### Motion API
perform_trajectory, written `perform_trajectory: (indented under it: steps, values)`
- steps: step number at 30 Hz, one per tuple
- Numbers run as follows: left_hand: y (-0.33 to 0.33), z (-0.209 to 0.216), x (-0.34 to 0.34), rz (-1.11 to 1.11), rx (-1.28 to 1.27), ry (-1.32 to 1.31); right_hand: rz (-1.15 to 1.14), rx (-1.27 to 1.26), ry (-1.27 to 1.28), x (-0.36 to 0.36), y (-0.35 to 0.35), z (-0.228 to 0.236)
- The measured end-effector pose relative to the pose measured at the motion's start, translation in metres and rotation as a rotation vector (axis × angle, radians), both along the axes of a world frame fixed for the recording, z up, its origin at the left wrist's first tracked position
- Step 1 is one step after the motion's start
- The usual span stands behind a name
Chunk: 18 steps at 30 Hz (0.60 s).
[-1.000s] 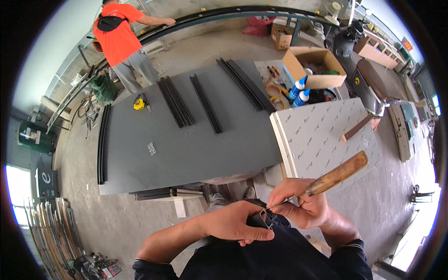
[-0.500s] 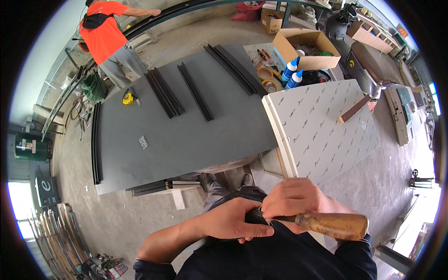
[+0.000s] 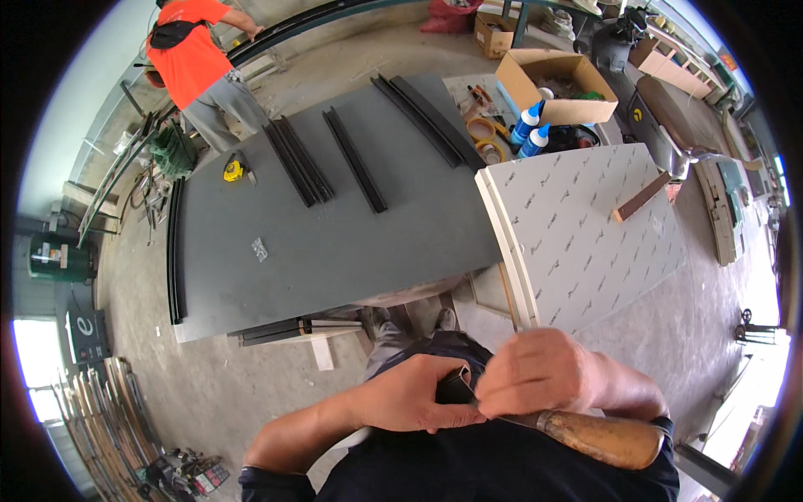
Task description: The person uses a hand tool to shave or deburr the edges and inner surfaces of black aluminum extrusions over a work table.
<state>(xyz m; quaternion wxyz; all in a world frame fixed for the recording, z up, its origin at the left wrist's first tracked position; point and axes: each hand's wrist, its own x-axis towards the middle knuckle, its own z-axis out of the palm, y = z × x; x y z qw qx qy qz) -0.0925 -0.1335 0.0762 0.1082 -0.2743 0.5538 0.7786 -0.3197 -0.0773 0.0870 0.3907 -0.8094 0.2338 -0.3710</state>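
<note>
My left hand is closed around a short dark, hollow profile piece, whose open end shows between thumb and forefinger. Close beside it on the right, my right hand is curled and slightly blurred, gripping a wooden-handled tool. The worn orange-brown handle sticks out below the right wrist. Its thin metal shaft runs under the fingers toward the left hand, and the tip is hidden, so the exact kind of tool cannot be told. Both hands are in front of my body, near the table's front edge.
Several black channel strips, a yellow tape measure and a small clear bag lie on the grey board. A printed panel carries a brown bar. Behind are blue-capped bottles, a carton and a person in orange.
The right hand has shifted slightly right and down, and the tool handle has dropped and tilted further. More of the profile's open end shows. The person in orange has drawn an arm back.
</note>
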Motion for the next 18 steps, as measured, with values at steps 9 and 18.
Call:
perform_trajectory:
  steps: [9,18]
  values:
    - [0.013,0.010,0.001,0.202,-0.996,-0.018,-0.421,0.478,-0.184,-0.006,0.015,-0.004]
    - [0.012,0.002,-0.002,0.162,-1.390,0.109,-0.630,0.106,0.066,0.017,-0.003,-0.012]
